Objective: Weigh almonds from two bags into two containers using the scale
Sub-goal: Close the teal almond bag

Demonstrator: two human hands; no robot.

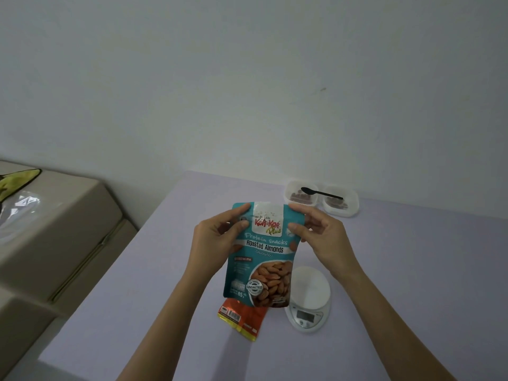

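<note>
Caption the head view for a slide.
Both hands, left and right, hold a teal almond bag upright above the table, beside the scale.

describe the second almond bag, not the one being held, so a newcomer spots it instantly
Start from the lavender table and find the white scale near its front. Just left of the scale, the orange bag lies flat on the table, partly hidden behind the teal bag held up by both hands. Its orange and yellow colouring and barcode set it apart from the teal "Roasted Almonds" pouch.
</note>
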